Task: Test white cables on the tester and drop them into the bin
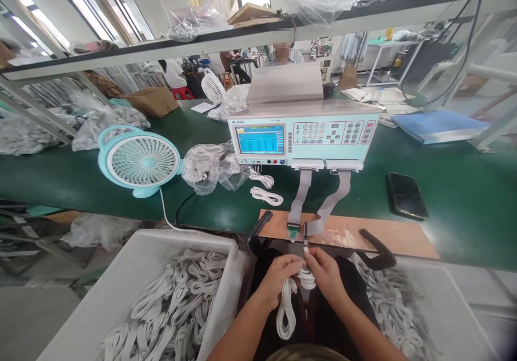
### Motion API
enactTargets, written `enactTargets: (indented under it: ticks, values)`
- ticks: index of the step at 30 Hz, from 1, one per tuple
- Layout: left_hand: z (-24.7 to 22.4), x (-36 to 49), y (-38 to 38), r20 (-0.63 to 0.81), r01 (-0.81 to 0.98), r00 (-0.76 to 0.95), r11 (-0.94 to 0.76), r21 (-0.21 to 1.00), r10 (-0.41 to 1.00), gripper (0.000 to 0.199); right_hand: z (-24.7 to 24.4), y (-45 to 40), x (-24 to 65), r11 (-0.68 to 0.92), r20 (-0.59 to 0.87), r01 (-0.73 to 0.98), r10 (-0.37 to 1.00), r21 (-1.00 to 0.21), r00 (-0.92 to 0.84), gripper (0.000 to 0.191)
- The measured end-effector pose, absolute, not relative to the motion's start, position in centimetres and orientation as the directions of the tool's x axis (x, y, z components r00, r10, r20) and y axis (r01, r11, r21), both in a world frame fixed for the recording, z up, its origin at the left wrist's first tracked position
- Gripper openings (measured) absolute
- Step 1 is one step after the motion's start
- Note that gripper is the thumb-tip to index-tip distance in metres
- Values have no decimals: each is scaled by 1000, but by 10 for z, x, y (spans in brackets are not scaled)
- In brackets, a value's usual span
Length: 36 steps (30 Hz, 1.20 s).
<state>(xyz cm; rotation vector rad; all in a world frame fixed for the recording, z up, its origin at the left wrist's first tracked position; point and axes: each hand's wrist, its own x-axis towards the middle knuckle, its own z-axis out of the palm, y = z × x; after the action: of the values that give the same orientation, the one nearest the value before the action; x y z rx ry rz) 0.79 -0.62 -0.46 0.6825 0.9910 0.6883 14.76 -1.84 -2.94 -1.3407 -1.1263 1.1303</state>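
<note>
My left hand (283, 275) is closed round a white cable bundle (286, 318), whose loop hangs below the fingers. Beside it, my right hand (322, 275) pinches a second white cable (307, 280) near its plug end, just under the connector (306, 233) at the end of a grey ribbon cable (332, 202). Another ribbon ends at a small green board (293, 234) on the wooden board (379, 237). Both ribbons run up to the tester (302, 134), whose screen is lit. Whether the plug is fully seated cannot be made out.
A white bin (141, 242) of bundled cables stands at left, another bin (448, 296) at right. On the green table (218, 215) are a fan (141, 161), bagged cables (205, 164), two cable bundles (266, 196) and a phone (407, 195). A person sits behind the tester.
</note>
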Motion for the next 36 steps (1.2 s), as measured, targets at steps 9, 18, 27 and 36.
enactTargets:
  ticks: [9,18,27,36]
  values:
    - [-15,7,0,-582,-401,414,714,573,700,35,-17,-13,145,-111,-122,-70,976,-991,178,34]
    - [-12,13,1,-415,-211,250,468,858,875,36,-11,-12,145,-151,-173,-140,971,-979,164,36]
    - [11,-2,12,-198,50,412,195,980,889,31,-4,-6,137,-301,-385,-406,911,-863,144,38]
    - [-10,8,10,-119,26,106,117,993,987,31,-11,-8,139,-329,-409,-410,904,-851,126,34]
